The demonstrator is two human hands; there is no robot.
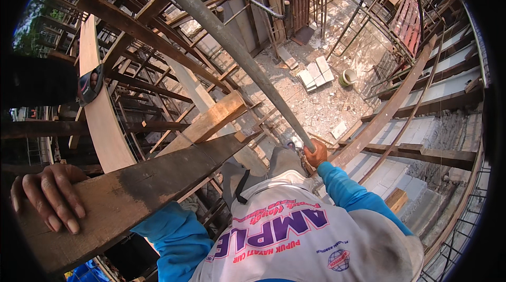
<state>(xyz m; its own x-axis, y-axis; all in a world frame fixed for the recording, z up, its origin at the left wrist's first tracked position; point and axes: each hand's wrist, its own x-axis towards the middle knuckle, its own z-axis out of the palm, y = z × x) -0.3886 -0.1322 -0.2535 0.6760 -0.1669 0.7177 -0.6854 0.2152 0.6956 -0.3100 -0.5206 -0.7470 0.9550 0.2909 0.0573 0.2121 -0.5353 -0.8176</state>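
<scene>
My right hand (316, 153) is closed around the lower end of a long grey metal pole (232, 45), which slants up to the upper left. At lower left, a broad, weathered wooden board (158, 176) with a dark patch crosses beside my body. My left sleeve passes behind this board. My left hand (50, 196) hooks over its far edge, fingers bent down onto its face; the thumb and palm are hidden. Beyond the board's right end lies a lighter timber beam (211, 121).
Another person's sandalled foot (91, 86) rests on a pale plank (108, 129) at left. Timber framing (153, 26) fills the upper left. Far below, on rubble-strewn ground, are pale blocks (316, 74) and a bucket (348, 77). Light block masonry (390, 166) and a curved wooden strip (392, 108) stand at right.
</scene>
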